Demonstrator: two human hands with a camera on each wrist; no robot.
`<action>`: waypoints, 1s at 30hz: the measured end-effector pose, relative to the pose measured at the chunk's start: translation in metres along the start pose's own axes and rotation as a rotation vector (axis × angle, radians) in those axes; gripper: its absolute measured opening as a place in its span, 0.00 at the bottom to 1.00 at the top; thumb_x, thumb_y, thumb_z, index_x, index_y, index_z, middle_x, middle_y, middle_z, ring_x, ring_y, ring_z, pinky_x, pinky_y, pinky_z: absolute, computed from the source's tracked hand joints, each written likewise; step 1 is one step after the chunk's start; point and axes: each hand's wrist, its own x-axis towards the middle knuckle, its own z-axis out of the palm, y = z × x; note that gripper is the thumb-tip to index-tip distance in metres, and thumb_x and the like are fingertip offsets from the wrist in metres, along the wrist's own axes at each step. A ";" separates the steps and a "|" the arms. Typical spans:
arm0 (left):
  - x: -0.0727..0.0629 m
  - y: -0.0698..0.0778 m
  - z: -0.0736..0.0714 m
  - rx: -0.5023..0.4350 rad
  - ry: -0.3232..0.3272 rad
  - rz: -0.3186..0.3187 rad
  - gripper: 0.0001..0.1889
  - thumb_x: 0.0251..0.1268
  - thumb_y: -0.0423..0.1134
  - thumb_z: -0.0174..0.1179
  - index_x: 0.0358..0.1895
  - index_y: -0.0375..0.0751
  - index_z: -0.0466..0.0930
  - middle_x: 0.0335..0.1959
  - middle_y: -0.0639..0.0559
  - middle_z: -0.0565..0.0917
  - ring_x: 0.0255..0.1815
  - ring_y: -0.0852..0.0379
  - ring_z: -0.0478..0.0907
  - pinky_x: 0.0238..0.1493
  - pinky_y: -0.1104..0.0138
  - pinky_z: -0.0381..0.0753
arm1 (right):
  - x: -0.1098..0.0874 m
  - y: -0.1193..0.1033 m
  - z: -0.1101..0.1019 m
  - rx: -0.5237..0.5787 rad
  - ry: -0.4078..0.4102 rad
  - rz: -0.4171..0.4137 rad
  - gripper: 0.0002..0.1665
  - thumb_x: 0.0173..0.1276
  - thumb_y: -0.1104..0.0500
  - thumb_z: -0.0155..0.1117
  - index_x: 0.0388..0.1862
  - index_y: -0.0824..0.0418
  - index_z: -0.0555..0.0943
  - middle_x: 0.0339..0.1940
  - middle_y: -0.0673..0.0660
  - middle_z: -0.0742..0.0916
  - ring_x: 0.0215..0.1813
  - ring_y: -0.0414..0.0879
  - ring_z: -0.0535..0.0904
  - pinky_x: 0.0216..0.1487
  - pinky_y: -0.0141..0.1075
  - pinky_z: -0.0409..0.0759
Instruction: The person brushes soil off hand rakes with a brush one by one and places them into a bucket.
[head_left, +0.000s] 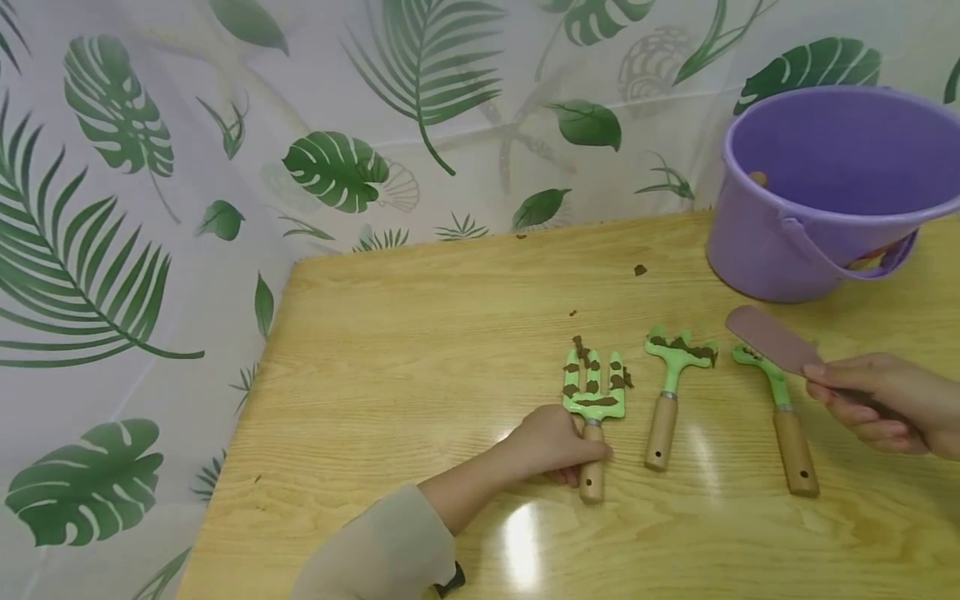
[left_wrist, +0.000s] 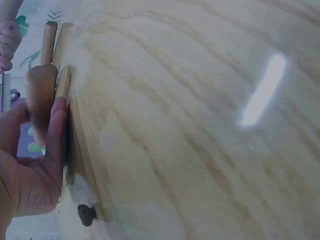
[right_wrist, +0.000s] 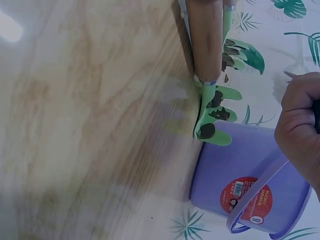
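Note:
In the head view a green three-pronged hand fork (head_left: 595, 408), its tines caked with brown clumps, lies on the wooden table. My left hand (head_left: 551, 442) grips its wooden handle (left_wrist: 41, 100), thumb and fingers on either side. In my right hand (head_left: 892, 400) is a flat, round-tipped mauve scraper (head_left: 772, 340), held by its dark end above the right-hand green rake (head_left: 783, 417). Another green rake (head_left: 667, 400) with brown clumps on its head lies between the two. The right wrist view shows my right hand (right_wrist: 302, 115) curled, with most of the scraper hidden.
A purple bucket (head_left: 780, 250) with a red label (right_wrist: 247, 200) stands at the back right, something tan showing inside its rim. Brown crumbs (head_left: 640, 270) dot the table (head_left: 390, 350). A white cloth with green leaves (head_left: 465, 192) hangs behind and at the left.

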 end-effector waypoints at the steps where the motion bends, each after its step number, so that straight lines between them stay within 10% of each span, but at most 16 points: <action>1: 0.000 -0.001 0.000 -0.046 -0.005 -0.016 0.25 0.56 0.49 0.64 0.06 0.42 0.70 0.07 0.51 0.77 0.08 0.58 0.76 0.13 0.70 0.78 | 0.000 0.000 0.000 -0.006 -0.001 0.002 0.25 0.81 0.53 0.29 0.29 0.56 0.72 0.14 0.53 0.56 0.14 0.50 0.40 0.14 0.46 0.34; 15: 0.006 -0.020 0.005 -1.192 -0.293 -0.183 0.11 0.62 0.27 0.46 0.45 0.31 0.73 0.32 0.46 0.80 0.30 0.59 0.81 0.39 0.71 0.84 | 0.007 0.005 0.007 0.006 -0.024 -0.002 0.24 0.81 0.53 0.30 0.30 0.57 0.73 0.14 0.53 0.55 0.14 0.51 0.40 0.14 0.47 0.35; 23: 0.006 -0.022 -0.001 -1.412 -0.387 -0.271 0.21 0.71 0.57 0.45 0.36 0.42 0.74 0.19 0.59 0.73 0.16 0.71 0.71 0.19 0.84 0.73 | 0.012 0.007 0.010 0.003 -0.048 -0.027 0.25 0.81 0.55 0.28 0.31 0.57 0.73 0.15 0.55 0.55 0.14 0.51 0.40 0.13 0.46 0.35; 30: -0.002 -0.024 -0.012 -1.529 -0.601 -0.211 0.23 0.72 0.59 0.37 0.29 0.45 0.68 0.14 0.61 0.65 0.09 0.70 0.64 0.09 0.84 0.55 | 0.015 0.003 0.012 0.012 -0.088 -0.047 0.25 0.81 0.55 0.27 0.33 0.58 0.73 0.15 0.56 0.55 0.14 0.51 0.41 0.12 0.46 0.35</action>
